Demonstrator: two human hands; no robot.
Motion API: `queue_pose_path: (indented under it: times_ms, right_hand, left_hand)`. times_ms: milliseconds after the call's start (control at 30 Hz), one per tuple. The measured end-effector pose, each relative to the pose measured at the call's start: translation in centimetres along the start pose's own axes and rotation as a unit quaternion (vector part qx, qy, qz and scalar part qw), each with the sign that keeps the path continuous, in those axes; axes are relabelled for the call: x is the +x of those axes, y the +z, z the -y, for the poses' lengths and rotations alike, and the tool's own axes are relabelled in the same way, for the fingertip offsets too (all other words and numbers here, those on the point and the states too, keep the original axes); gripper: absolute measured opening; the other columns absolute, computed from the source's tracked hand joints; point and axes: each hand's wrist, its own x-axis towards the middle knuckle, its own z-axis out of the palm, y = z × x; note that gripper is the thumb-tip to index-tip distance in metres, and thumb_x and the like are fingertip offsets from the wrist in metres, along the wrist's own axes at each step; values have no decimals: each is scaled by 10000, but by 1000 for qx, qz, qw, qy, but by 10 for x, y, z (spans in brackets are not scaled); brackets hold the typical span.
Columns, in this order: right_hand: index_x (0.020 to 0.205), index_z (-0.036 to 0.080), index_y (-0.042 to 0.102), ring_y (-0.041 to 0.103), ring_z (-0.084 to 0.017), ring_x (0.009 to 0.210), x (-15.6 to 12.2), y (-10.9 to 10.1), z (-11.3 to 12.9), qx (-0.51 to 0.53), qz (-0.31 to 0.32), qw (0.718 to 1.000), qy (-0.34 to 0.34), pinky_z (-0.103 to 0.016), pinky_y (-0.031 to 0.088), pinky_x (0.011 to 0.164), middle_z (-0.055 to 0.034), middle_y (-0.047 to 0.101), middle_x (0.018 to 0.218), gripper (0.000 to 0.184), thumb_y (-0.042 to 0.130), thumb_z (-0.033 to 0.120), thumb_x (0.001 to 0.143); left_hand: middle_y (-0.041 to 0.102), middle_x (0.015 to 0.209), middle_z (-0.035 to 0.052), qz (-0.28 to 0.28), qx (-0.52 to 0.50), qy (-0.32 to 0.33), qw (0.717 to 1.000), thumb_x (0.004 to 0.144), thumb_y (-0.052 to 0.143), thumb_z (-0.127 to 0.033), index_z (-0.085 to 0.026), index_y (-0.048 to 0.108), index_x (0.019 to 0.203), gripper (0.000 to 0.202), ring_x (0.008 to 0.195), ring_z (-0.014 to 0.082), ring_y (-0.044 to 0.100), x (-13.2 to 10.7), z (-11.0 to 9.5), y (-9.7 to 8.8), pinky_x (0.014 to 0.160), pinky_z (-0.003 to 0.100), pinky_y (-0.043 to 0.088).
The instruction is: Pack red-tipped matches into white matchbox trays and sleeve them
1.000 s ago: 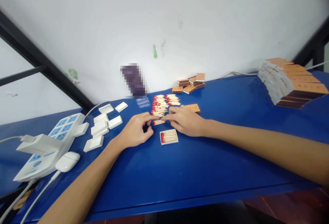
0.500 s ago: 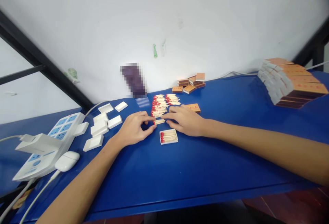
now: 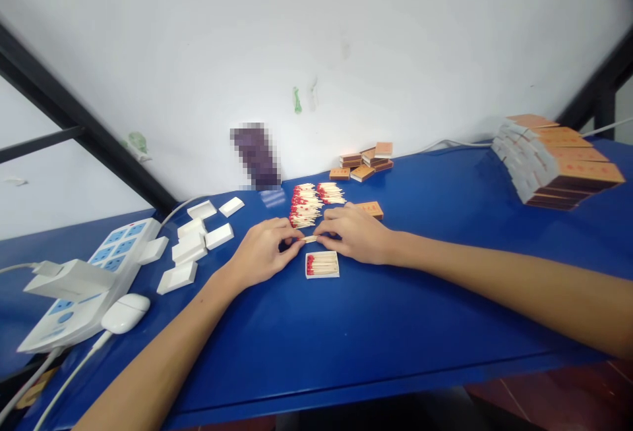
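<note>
Between my two hands is a small bunch of matches, pinched at both ends. My left hand closes thumb and forefinger over the head end, so the red tips are hidden. At the other end, the fingertips of my right hand grip the sticks. Just below lies an open matchbox tray with a layer of matches in it, heads to the left. Behind my hands, a larger pile of red-headed matches and a smaller pile rest on the blue table.
White empty trays are scattered at left, near a power strip and a white earphone case. An orange matchbox lies behind my right hand. Several matchboxes sit by the wall; a wrapped stack of matchboxes stands far right.
My fingers have closed on the small bunch of matches, which was lying between them with its red heads showing. The bunch is now slightly nearer the filled tray.
</note>
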Motion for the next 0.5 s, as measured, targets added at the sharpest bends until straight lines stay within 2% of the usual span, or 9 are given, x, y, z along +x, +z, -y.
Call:
queue_pose_path:
  times_ms: [333, 500]
  right_hand:
    - [909, 171, 710, 577, -184, 847, -1, 0, 0, 5, -7, 1000, -9, -322, 303, 765, -56, 668, 909, 188, 546, 252, 951]
    - [829, 149, 664, 553, -156, 760, 1, 0, -2, 40, -1, 999, -22, -300, 328, 733, -39, 651, 824, 146, 550, 184, 912]
  left_hand:
    - [559, 735, -17, 28, -3, 0, 1000, 962, 507, -292, -203, 637, 933, 161, 680, 129, 511, 0, -2, -1, 641, 254, 376]
    - [572, 760, -15, 43, 36, -11, 998, 971, 494, -353, -211, 587, 967, 170, 707, 149, 541, 1, -3, 0, 628, 262, 374]
